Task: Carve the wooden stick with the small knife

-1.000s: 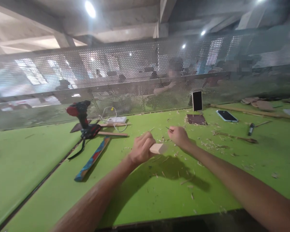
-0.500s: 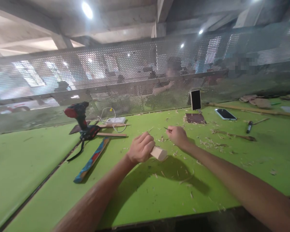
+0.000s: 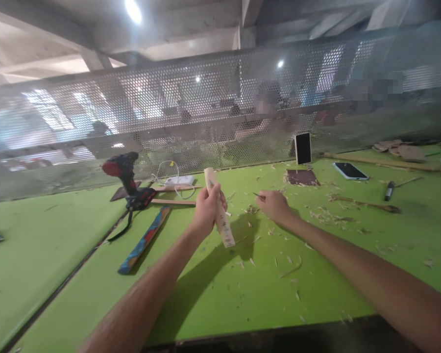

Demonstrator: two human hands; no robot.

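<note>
In the head view, my left hand (image 3: 208, 208) is closed around the middle of a pale wooden strip (image 3: 225, 230). The strip stands at a steep slant, with dark marks on its face and both ends showing past my fingers. To the right, my right hand (image 3: 275, 207) is closed and rests low over the table. A thin, dark, pointed blade (image 3: 256, 194) sticks out from its fingers to the left; the handle is hidden in the grip. The blade is apart from the wood. Curled wood shavings (image 3: 252, 210) lie between the hands.
On the left are a red-and-black cordless drill (image 3: 125, 181), a blue-and-red painted strip (image 3: 143, 240) and a white power bank (image 3: 181, 181) with a cable. On the right: an upright phone (image 3: 303, 148), brown sandpaper (image 3: 302, 177), a flat phone (image 3: 351, 171), a marker (image 3: 389, 191). A perforated screen (image 3: 206, 113) stands behind.
My left hand has turned the wooden strip from pointing end-on toward me to a steep slant, showing its marked face. My right hand stays nearly in place; the view has shifted slightly.
</note>
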